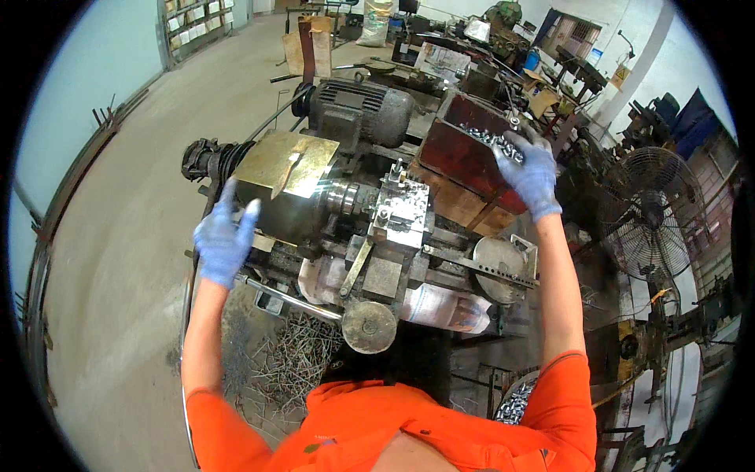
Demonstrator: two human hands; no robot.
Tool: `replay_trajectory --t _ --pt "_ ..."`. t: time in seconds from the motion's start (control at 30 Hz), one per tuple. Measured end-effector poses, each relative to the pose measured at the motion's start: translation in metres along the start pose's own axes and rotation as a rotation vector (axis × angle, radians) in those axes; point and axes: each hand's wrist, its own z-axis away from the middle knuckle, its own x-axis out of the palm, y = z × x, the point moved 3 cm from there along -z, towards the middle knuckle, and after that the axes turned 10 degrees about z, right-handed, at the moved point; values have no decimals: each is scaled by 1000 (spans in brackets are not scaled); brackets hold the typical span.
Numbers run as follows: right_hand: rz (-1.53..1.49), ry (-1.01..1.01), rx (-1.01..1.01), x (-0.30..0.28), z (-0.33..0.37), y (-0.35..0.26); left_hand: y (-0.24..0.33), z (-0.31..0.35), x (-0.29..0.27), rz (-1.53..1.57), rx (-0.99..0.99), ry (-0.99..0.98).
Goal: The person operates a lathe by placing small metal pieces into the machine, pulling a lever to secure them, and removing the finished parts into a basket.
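My left hand (223, 242), in a pale blue work glove, is raised with index finger and thumb apart and nothing in it. It is beside the brass-coloured cover plate (259, 161) of a small lathe's headstock; a brush-like tool (286, 173) lies on that plate. My right hand (533, 175), gloved alike with darkened fingertips, reaches over the red metal box (464, 153). Its thumb and fingers are spread at a heap of small shiny metal parts (481, 135) in the box. Between my hands stand the lathe's chuck (343, 197) and a metal tool block (403, 208).
A large motor (358, 110) sits behind the headstock. Metal shavings (295, 358) cover the floor below left. A round handwheel (370, 327) juts toward me. A caged fan (651, 206) stands at right. Near my right sleeve is a container of shiny parts (515, 403).
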Motion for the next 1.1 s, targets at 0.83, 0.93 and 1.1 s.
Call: replay_trajectory --t 0.83,0.93,1.1 --pt "-568 -411 471 0 284 21 -6 -34 57 -166 91 -184" --pt "-616 -392 487 5 298 19 39 -24 72 132 128 -249" --pt "-599 -312 391 -20 286 12 96 6 112 88 201 -491"
